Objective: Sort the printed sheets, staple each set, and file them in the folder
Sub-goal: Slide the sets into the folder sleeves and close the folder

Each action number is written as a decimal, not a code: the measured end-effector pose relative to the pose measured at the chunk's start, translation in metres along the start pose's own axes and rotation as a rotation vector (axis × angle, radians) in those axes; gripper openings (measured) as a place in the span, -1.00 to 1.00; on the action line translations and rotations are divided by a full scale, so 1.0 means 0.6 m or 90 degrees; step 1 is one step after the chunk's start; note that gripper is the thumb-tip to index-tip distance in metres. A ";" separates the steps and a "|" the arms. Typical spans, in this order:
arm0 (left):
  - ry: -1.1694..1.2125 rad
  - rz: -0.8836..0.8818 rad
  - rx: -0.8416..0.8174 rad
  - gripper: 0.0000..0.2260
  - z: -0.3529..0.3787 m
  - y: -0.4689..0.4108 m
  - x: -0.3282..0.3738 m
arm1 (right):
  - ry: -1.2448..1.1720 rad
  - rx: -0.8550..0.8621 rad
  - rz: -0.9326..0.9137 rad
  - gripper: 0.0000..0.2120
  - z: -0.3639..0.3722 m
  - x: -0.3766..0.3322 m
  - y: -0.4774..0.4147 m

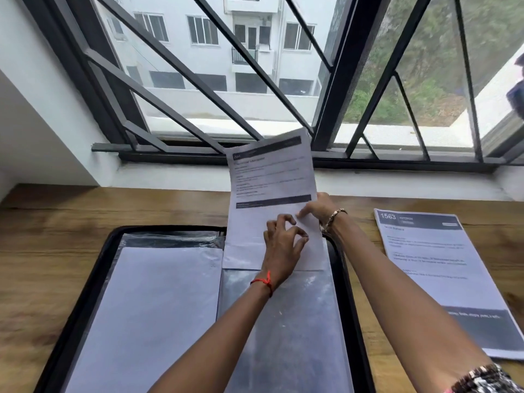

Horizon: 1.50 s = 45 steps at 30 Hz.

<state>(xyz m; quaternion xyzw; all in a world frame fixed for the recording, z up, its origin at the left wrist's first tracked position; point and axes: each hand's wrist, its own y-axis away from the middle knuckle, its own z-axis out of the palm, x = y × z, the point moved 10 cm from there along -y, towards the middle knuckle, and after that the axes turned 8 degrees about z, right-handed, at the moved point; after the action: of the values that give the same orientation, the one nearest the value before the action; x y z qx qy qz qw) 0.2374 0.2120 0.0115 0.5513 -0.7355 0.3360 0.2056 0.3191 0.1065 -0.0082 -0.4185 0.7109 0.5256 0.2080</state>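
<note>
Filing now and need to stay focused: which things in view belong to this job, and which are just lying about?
Job: held printed set, left hand, right hand, open black folder, 1563 set waiting right.
Lying about: barred window, dark object at far right edge.

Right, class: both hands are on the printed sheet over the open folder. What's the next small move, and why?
Probably slide the printed sheet down into the right-hand sleeve of the folder: its top half sticks up beyond the rim, and the left hand and right hand are both on its lower part.
</note>
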 end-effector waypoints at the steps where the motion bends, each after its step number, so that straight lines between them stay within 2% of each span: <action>1: 0.000 0.003 0.000 -0.86 0.002 0.000 0.001 | 0.036 -0.012 0.023 -0.80 -0.001 0.008 0.003; 4: 0.002 0.010 0.001 -0.84 0.006 0.001 0.006 | 0.154 -0.116 0.104 -0.76 0.017 0.038 0.029; 6: 0.009 0.010 -0.005 -0.85 0.007 0.001 0.011 | 0.145 -0.231 0.145 -0.78 0.041 0.055 0.046; 8: 0.006 0.007 -0.007 -0.84 0.004 0.002 0.010 | 0.116 -0.266 0.134 -0.84 0.048 0.052 0.043; 10: -0.005 0.008 -0.016 -0.83 0.003 0.005 0.005 | 0.101 -0.156 0.088 -0.92 0.022 0.034 0.024; 12: -0.031 0.000 -0.019 -0.79 0.000 0.011 -0.005 | 0.034 0.023 0.054 -0.79 -0.021 0.025 0.004; 15: -0.084 -0.045 -0.007 -0.73 -0.012 0.023 -0.031 | -0.030 0.133 0.005 -0.78 -0.042 0.027 -0.007; 17: -0.125 -0.067 -0.017 -0.72 -0.016 0.029 -0.046 | -0.027 0.154 -0.003 -0.79 -0.043 0.033 -0.008; 22: -0.155 -0.071 -0.027 -0.84 -0.018 0.034 -0.060 | 0.005 0.209 -0.030 -0.77 -0.057 0.043 0.006; 27: -0.163 -0.060 -0.021 -0.87 -0.017 0.025 -0.060 | 0.050 0.168 -0.011 -0.78 -0.056 0.060 0.008; 29: -0.156 -0.060 -0.013 -0.89 -0.020 0.022 -0.059 | 0.055 0.132 0.006 -0.88 -0.054 0.069 0.006; 32: -0.131 -0.063 0.001 -0.92 -0.027 0.019 -0.057 | 0.085 0.069 0.044 -0.65 -0.045 0.083 0.003; 35: -0.102 -0.050 0.002 -0.91 -0.029 0.018 -0.054 | 0.152 0.056 0.054 -0.70 -0.051 0.083 0.002; 39: -0.047 -0.055 -0.018 -0.89 -0.023 0.022 -0.056 | 0.269 0.147 -0.011 -0.68 -0.058 0.062 -0.001; 40: -0.037 -0.057 -0.025 -0.86 -0.021 0.023 -0.057 | 0.266 0.180 -0.035 -0.71 -0.058 0.054 0.002; 42: -0.030 -0.039 -0.043 -0.79 -0.020 0.027 -0.056 | 0.308 0.236 -0.083 -0.90 -0.051 0.030 0.008; 45: -0.031 0.004 -0.066 -0.78 -0.020 0.036 -0.059 | 0.448 0.199 -0.192 -0.58 -0.002 -0.012 -0.001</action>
<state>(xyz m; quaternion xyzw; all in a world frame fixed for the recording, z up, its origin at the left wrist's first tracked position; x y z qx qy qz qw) 0.2267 0.2479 -0.0099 0.5454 -0.7585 0.2847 0.2149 0.3238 0.1083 -0.0027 -0.6353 0.7409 0.1997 0.0878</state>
